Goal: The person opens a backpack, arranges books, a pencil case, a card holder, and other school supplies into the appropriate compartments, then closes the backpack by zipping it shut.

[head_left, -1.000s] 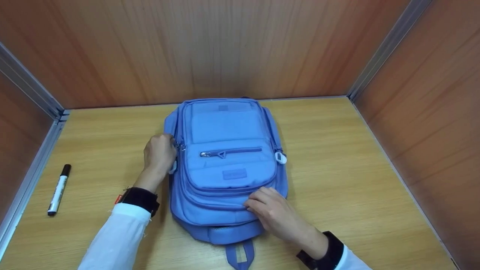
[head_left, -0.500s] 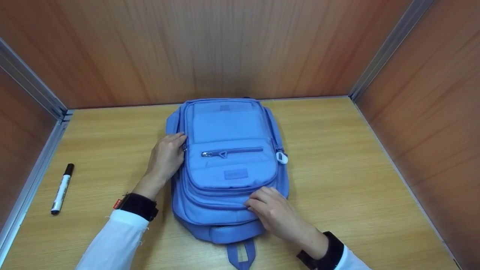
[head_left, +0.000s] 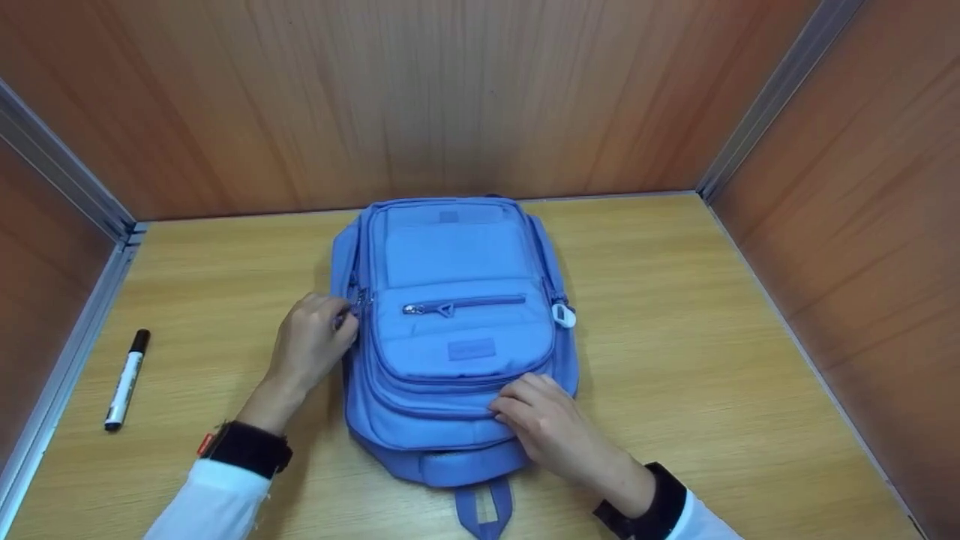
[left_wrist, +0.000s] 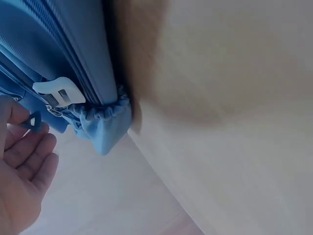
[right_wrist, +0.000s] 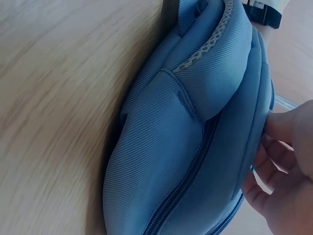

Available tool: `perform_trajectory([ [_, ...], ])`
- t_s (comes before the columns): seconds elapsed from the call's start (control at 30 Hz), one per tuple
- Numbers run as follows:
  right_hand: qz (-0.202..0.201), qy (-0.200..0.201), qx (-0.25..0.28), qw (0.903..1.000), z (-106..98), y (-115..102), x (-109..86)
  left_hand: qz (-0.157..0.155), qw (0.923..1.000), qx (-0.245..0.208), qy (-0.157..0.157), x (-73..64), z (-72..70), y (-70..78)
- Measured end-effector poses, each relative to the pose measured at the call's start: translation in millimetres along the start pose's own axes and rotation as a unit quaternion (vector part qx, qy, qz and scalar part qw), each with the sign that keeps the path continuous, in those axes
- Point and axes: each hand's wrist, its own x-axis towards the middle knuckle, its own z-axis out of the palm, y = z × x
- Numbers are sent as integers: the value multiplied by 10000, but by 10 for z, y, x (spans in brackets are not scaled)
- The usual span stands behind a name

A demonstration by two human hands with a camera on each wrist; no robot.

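A blue backpack (head_left: 465, 255) lies on the table with its front pockets facing up. My left hand (head_left: 311, 334) is at its left side. In the left wrist view, the thumb and forefinger pinch a small blue zipper pull (left_wrist: 34, 121), close to a white buckle (left_wrist: 61, 92) and a gathered side pocket (left_wrist: 105, 122). My right hand (head_left: 555, 427) grips the fabric near the lower right front. Seen from the right wrist, its thumb and fingers hold the bag's edge beside a seam, above a long dark zipper (right_wrist: 188, 171). A short front zipper (head_left: 465, 304) crosses the middle pocket.
A white marker with a black cap (head_left: 126, 382) lies on the table at the left. Wooden panels (head_left: 420, 97) stand behind and at both sides, with metal strips at their corners. A handle loop (head_left: 484, 514) sticks out toward the front edge.
My left hand first moved up onto the bag's left edge, then came back down and left, now with the zipper pull between its fingers. The right hand stayed in place.
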Motion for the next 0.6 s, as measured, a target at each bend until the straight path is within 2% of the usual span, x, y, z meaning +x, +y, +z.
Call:
perform_trajectory([
  [0.2,18,40,30,10000,10,2,11,72,9998,53,149,-212,-53,147],
  [0.47,158,83,120,9998,26,3,22,-72,9996,96,260,-398,-67,426],
  [0.6,54,241,70,9997,48,9,30,15,9991,111,415,-486,-96,515],
])
